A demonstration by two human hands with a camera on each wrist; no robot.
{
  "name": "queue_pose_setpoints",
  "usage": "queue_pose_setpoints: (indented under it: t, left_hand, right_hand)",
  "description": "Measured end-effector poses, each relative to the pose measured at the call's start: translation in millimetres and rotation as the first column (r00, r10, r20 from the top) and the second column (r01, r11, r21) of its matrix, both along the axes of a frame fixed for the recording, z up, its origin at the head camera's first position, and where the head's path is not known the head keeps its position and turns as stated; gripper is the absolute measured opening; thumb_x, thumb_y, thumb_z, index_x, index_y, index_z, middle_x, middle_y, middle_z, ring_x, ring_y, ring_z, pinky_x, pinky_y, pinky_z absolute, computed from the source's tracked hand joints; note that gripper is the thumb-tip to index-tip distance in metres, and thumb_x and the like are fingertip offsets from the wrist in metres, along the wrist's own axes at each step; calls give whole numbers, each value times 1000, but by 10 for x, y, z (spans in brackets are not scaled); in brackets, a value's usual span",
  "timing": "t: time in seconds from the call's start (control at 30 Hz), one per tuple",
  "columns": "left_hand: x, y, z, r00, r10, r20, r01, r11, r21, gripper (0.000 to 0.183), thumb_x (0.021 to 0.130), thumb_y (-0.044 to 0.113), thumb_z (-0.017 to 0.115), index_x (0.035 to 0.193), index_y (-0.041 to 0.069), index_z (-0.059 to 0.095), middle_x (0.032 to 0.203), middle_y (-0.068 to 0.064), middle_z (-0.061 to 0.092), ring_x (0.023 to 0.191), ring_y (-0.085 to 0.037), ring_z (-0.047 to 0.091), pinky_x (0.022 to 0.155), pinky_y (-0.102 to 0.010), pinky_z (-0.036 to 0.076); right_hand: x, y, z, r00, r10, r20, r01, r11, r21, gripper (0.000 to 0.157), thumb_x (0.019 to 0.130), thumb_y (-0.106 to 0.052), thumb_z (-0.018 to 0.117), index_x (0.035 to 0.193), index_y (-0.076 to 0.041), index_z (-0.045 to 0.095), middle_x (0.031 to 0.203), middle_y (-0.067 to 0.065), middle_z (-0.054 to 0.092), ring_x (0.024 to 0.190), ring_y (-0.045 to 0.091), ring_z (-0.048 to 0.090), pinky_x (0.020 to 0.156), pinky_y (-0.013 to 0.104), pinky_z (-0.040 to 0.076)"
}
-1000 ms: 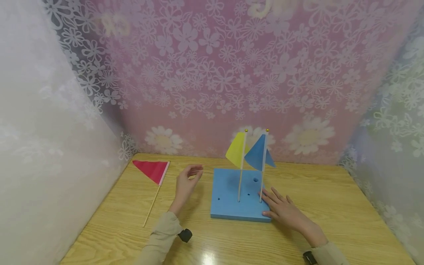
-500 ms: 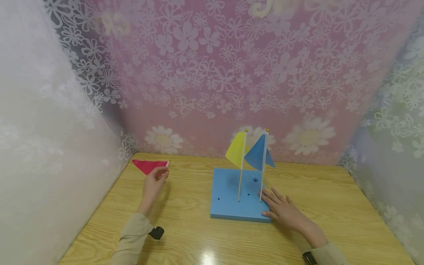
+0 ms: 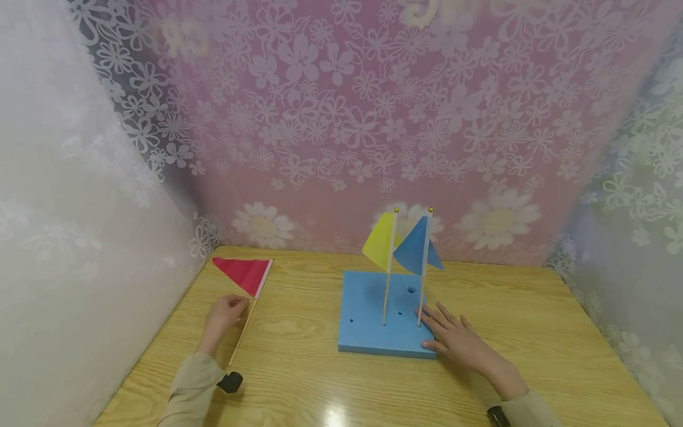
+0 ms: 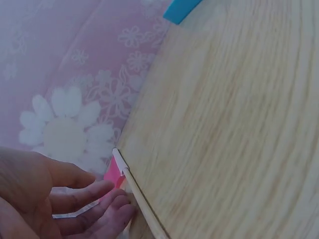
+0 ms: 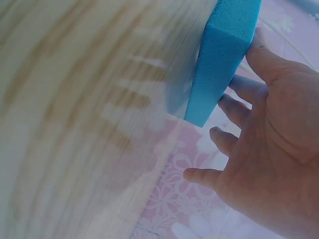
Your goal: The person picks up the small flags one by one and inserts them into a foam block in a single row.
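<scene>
A red pennant flag (image 3: 246, 275) lies on the table at the left, its thin wooden stick (image 3: 243, 333) slanting toward the front. Just left of that stick is my left hand (image 3: 223, 314), its fingers loosely bent. The left wrist view has thumb and fingertips apart beside the stick (image 4: 144, 206), not closed round it. My right hand (image 3: 463, 343) rests with spread fingers on the right edge of a blue foam board (image 3: 365, 296). From the board rise a yellow flag (image 3: 379, 240) and a blue flag (image 3: 413, 246), both upright.
Small holes show in the board, one of them a wider hole (image 3: 411, 290) near its back right. Flowered cloth (image 3: 363, 118) hangs behind the wooden table (image 3: 299, 379) and along both sides.
My left hand has moved left across the table to the red flag, then down from its cloth to beside the stick. The right hand and the board stay put.
</scene>
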State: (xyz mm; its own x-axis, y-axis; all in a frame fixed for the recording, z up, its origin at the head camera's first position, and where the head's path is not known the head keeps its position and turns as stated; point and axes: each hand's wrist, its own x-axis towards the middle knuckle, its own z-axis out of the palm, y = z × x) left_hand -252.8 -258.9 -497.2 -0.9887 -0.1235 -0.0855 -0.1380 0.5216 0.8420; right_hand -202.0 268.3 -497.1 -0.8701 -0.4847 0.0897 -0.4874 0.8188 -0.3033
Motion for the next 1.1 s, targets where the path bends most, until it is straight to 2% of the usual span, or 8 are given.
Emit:
queue_pose_setpoints:
  t: [0.13, 0.27, 0.37, 0.5, 0.67, 0.8, 0.97, 1.1]
  left_hand:
    - [19, -6, -32, 1000, -17, 5, 17, 998, -57, 27, 97, 9, 65, 112, -13, 65, 96, -22, 71, 81, -23, 71, 68, -34, 62]
    - [44, 32, -34, 999, -38, -16, 34, 979, -201, 23, 85, 7, 77, 102, -6, 69, 87, -12, 73, 68, -18, 68, 61, -31, 58]
    - [57, 57, -34, 999, -31, -9, 27, 961, -275, 21, 83, 7, 77, 100, -3, 71, 86, -11, 74, 65, -15, 67, 58, -30, 53]
    - [54, 80, -29, 1000, -2, 10, 5, 954, -300, 21, 83, 10, 74, 100, -1, 74, 90, -13, 75, 65, -15, 67, 58, -31, 51]
    - [59, 94, -16, 1000, 18, -5, -18, 954, -298, 26, 81, 11, 70, 104, -1, 76, 92, -13, 76, 65, -14, 65, 58, -30, 50]
    - [68, 112, -1, 999, 17, -40, -28, 956, -292, 27, 86, 11, 67, 108, -2, 75, 94, -12, 75, 69, -14, 66, 61, -29, 49]
    - [54, 185, 53, 997, 14, -74, -25, 989, -145, 27, 93, 8, 67, 115, -7, 70, 104, -21, 73, 76, -20, 73, 67, -31, 60]
    - [38, 285, 120, 994, 18, -106, -21, 999, -31, 28, 93, 3, 69, 118, -9, 67, 108, -26, 71, 81, -28, 75, 67, -35, 63]
  right_hand:
    - [5, 7, -3, 1000, -2, 0, 2, 1000, -1, 68, 100, -44, 60, 155, -8, 43, 161, 16, 36, 146, 49, 26, 104, 82, 25]
    - [7, 9, -3, 1000, -2, -1, 2, 1000, -5, 67, 100, -44, 60, 154, -9, 43, 161, 16, 36, 146, 49, 26, 104, 82, 24]
    - [4, 7, -3, 1000, -3, 4, 3, 1000, -6, 67, 100, -44, 60, 155, -9, 43, 161, 16, 36, 147, 49, 26, 104, 82, 24]
    - [3, 2, 0, 1000, -5, 7, 5, 1000, -11, 68, 100, -44, 60, 155, -8, 42, 160, 17, 36, 147, 49, 26, 104, 82, 24]
    - [4, 4, 4, 1000, -6, 11, 7, 1000, -15, 68, 100, -43, 60, 155, -8, 42, 160, 17, 37, 147, 49, 25, 104, 82, 23]
    - [9, -1, 9, 1000, -9, 12, 9, 1000, -14, 68, 100, -41, 61, 155, -6, 41, 160, 18, 36, 147, 50, 25, 105, 82, 23]
    - [19, -14, 36, 1000, -5, 3, 5, 1000, -16, 68, 100, -41, 62, 154, -5, 43, 159, 19, 37, 146, 50, 26, 104, 82, 25]
    - [29, -22, 55, 1000, -7, 11, 7, 1000, -17, 68, 99, -41, 62, 153, -5, 43, 159, 19, 37, 146, 50, 26, 104, 82, 26]
